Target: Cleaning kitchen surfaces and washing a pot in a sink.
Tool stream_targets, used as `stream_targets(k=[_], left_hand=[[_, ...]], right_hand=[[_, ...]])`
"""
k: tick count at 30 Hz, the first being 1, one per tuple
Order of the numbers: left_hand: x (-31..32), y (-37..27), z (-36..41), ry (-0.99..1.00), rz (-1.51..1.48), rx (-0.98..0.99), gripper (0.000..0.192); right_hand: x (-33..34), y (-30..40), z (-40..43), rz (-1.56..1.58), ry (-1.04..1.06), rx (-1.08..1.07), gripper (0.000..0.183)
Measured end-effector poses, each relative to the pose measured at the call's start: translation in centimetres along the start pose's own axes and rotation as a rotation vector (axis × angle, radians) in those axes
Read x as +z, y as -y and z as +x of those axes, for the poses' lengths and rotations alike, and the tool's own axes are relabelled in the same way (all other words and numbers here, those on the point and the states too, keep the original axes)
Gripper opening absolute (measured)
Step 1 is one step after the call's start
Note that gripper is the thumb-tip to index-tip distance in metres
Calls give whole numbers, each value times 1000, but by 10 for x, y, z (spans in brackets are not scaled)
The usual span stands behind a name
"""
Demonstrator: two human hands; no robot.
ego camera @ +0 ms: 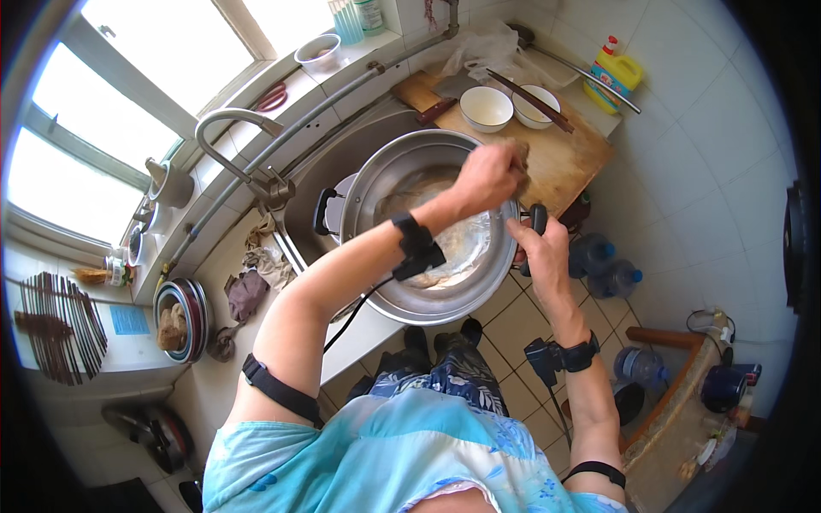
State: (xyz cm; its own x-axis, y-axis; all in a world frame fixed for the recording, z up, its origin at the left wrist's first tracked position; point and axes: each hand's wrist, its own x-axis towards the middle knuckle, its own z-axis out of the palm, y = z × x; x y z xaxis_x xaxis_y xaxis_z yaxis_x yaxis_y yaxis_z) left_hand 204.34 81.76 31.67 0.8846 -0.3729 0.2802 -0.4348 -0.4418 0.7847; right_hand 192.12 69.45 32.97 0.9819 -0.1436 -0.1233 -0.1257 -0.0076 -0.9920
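A large two-handled metal pan (397,308) is tilted over the edge of a steel sink (308,186), with some liquid or wet shine inside. My right hand (545,250) grips its black handle (537,221) on the right. My left hand (490,170) is above the pan's upper right rim, its fingers closed on a brownish, blurred thing (524,170), perhaps a scrubbing pad. The other black handle (325,211) is over the sink, beside a whitish thing partly hidden behind the pan.
A cutting board (577,154) carries two white bowls (486,109), chopsticks (529,99) and a knife handle (436,111). A faucet (276,189) arches at the sink's left. Cloths (247,295) and stacked basins (202,314) lie on the counter. Plastic bottles (616,279) stand on the floor.
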Motion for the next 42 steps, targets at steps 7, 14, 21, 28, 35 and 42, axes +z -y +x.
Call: stream_targets(k=[7,14,21,28,35,42], left_hand=[[-54,55,25,-214,223,-131,15],[-118,113,-48,13,703,-192,12],[-112,130,-119,312,418,-166,22],[-133,132,-90,148,1347,318,37],[-138,143,-114,220,1395,386,26],[-135,134,-97,101,1494,514,17]], right_hand=[[-5,-12,5,-32,-24,18,23],[-5,-13,8,5,-77,43,21],[-7,-15,11,30,-70,57,16],[-5,-15,8,-22,-81,25,16],[-4,-15,9,-24,-75,18,17],[-5,-12,7,-35,-57,10,16]])
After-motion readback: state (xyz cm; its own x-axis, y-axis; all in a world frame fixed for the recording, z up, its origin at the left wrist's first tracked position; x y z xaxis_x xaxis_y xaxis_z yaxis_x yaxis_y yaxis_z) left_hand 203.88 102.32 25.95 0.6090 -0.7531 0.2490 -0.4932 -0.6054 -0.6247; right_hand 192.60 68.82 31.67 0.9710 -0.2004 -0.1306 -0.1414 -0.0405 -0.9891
